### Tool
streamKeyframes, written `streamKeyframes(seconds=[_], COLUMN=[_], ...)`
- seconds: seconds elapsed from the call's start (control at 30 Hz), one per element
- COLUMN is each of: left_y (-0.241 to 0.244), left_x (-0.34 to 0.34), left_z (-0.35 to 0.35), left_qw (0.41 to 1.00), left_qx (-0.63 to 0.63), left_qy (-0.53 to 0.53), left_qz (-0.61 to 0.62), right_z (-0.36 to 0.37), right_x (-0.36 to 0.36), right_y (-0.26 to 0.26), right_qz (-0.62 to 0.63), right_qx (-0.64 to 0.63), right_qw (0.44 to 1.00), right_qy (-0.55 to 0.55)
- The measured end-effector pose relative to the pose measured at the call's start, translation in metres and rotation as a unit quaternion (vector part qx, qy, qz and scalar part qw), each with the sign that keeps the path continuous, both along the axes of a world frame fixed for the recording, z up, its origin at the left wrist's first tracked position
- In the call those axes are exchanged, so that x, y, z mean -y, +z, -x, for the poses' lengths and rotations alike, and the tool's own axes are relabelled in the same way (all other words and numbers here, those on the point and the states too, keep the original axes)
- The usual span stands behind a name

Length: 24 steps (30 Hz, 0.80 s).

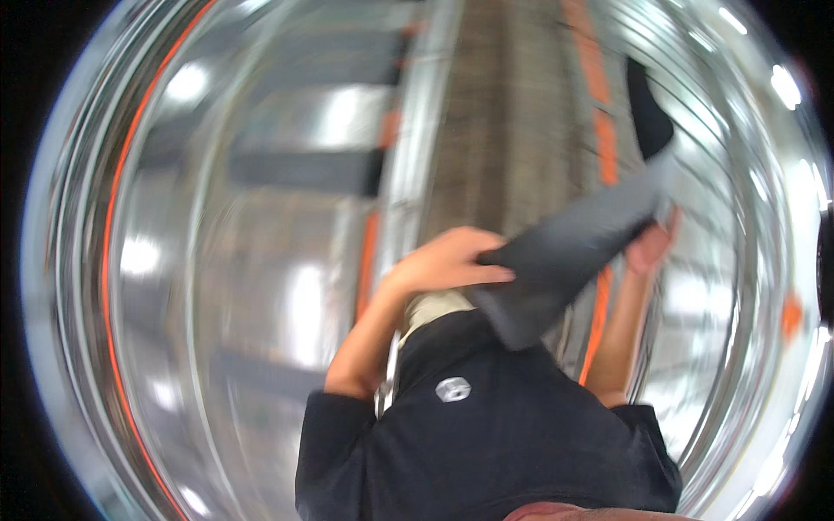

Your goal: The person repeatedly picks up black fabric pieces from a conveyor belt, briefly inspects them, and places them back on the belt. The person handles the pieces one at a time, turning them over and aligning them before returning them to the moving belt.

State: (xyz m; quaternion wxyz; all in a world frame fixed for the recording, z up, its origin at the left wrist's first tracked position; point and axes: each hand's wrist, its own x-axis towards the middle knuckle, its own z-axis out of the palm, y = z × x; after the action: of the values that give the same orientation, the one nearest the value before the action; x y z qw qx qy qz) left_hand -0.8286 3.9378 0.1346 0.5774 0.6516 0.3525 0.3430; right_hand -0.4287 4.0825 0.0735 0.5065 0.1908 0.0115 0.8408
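A dark grey flat sheet (pixel 567 254), its material unclear in the blur, is held tilted across the front of my body. My left hand (pixel 456 260) grips its near left edge, with the thumb and fingers around that edge. At the far right end, my right hand (pixel 650 247) holds the same sheet from below; some of its fingers are hidden behind it. A black curved piece (pixel 648 111) lies on the shiny surface at the right, just beyond the sheet's far end.
On the left is a long glossy surface (pixel 273 260) with dark grey strips (pixel 300 172) across it, edged by a pale metal rail (pixel 417 130). A brown-grey floor (pixel 502 98) runs between this and the shiny ribbed surface (pixel 697 293) at right. An orange stripe (pixel 599 111) borders the floor.
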Motion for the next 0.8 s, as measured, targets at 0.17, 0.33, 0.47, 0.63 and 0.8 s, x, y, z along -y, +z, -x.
streamKeyframes(seconds=[0.17, 0.33, 0.47, 0.63, 0.8], left_y=[0.005, 0.001, -0.034, -0.152, -0.148], left_x=[-0.023, -0.04, 0.006, 0.071, 0.223], left_z=[-0.06, -0.166, -0.252, -0.326, -0.427], left_qw=[0.992, 0.977, 0.97, 0.954, 0.661], left_qx=[-0.124, -0.178, -0.141, -0.221, -0.108], left_qy=[0.006, -0.07, 0.052, -0.158, -0.49], left_qz=[0.0, -0.097, -0.192, 0.127, 0.558], right_z=[-0.08, -0.171, -0.172, -0.115, -0.103], right_x=[0.121, 0.304, 0.428, 0.506, 0.537], right_y=[0.076, 0.068, 0.052, 0.044, 0.043], right_qz=[0.063, 0.209, 0.361, 0.345, 0.217], right_qx=[0.351, 0.36, 0.381, 0.239, 0.108], right_qw=[0.868, 0.748, 0.659, 0.746, 0.851], right_qy=[-0.345, -0.517, -0.538, -0.517, -0.466])
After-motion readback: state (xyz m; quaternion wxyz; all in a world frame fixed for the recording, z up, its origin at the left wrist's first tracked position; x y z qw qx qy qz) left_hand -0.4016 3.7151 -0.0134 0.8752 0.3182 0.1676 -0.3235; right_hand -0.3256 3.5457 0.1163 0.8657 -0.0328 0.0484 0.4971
